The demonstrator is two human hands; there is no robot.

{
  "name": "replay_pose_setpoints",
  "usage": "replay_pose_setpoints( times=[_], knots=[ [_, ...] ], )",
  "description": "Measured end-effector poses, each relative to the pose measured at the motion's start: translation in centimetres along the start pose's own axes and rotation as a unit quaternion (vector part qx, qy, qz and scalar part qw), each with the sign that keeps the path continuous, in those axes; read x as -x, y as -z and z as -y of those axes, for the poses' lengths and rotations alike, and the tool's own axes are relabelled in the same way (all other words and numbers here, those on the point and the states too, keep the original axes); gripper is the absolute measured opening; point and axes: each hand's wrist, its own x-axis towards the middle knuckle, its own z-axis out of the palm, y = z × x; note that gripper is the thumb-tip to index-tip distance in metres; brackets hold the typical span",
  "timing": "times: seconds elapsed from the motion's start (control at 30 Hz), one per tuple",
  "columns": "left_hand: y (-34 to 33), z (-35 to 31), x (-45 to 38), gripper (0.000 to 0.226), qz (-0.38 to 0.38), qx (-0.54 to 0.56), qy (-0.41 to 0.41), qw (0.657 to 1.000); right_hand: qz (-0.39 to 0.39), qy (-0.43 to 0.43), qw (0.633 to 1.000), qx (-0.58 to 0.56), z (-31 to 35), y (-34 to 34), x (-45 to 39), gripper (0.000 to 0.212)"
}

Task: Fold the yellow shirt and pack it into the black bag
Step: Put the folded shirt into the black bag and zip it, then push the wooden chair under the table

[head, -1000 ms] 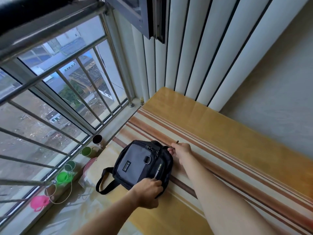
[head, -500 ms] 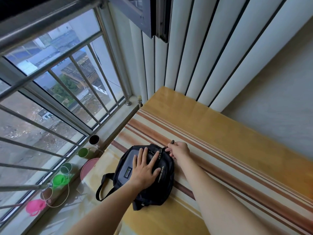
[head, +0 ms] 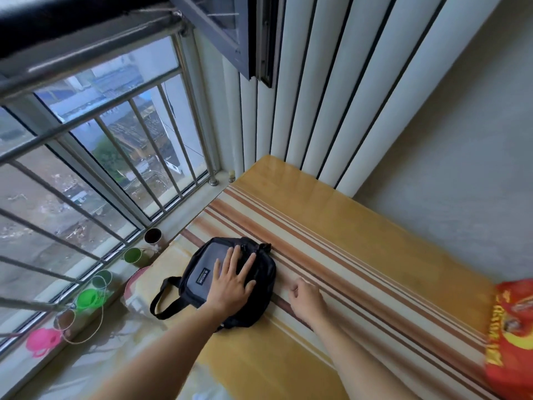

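- Left hand (head: 232, 280) lies flat on the black bag (head: 227, 280), fingers spread wide, holding nothing, just pressing down.
- Right hand (head: 306, 296) rests on the striped mat (head: 360, 284) just beside the bag. Fingers curled in loose, nothing in it.
- Bag sits near the window side of the mat, strap (head: 164, 298) looped out twd the sill.
- Yellow shirt: no sign of it anywhere. Prob. inside the bag already, can't see in.
- Top zip looks shut, but it's small and dark, so not sure.
- So task looks about done; at most a last pat or zip check left.
- Writing: small label (head: 203, 276) on the grey front pocket, too tiny to read.
- Red packet (head: 512, 336) at the right edge has yellow letters, blurry, can't read.
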Motion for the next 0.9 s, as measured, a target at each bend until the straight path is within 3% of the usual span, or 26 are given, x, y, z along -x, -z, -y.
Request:
replay_pose_setpoints(
  times=[0.1, 0.27, 0.37, 0.47, 0.53, 0.67, 0.77, 0.9],
  knots=[
    [0.2, -1.4, 4.0, 0.063, -0.043, -0.008, 0.009, 0.999, -0.006, 0.041, 0.998, 0.037, -2.3, -0.7, 4.1, 0.025],
    [-1.1, -3.2, 13.7, 0.049, -0.059, 0.009, 0.071, 0.996, 0.0, 0.089, 0.993, 0.077, -5.5, -1.4, 9.9, 0.015],
    [-2.0, -3.7, 20.4, 0.038, -0.01, 0.059, 0.108, 0.992, 0.009, 0.107, 0.989, 0.098, -6.4, -2.4, 12.4, 0.015],
    [-2.5, -2.9, 27.4, 0.031, 0.09, 0.105, 0.161, 0.977, 0.027, 0.129, 0.983, 0.127, -5.4, -4.4, 14.7, 0.017],
    [-2.7, -1.9, 32.4, 0.03, 0.125, 0.116, 0.195, 0.966, 0.061, 0.153, 0.977, 0.136, -3.5, -6.4, 16.6, 0.02],
    [-3.4, 2.0, 41.1, 0.025, 0.12, 0.123, 0.299, 0.939, 0.114, 0.199, 0.964, 0.133, 0.2, -12.0, 20.5, 0.028],
    [-4.6, 6.2, 46.0, 0.02, 0.094, 0.113, 0.37, 0.917, 0.151, 0.225, 0.955, 0.122, 2.3, -16.0, 23.5, 0.023],
    [-5.5, 11.4, 50.9, 0.024, 0.087, 0.085, 0.399, 0.909, 0.181, 0.249, 0.944, 0.119, 4.3, -20.2, 27.3, 0.015]
  ],
)
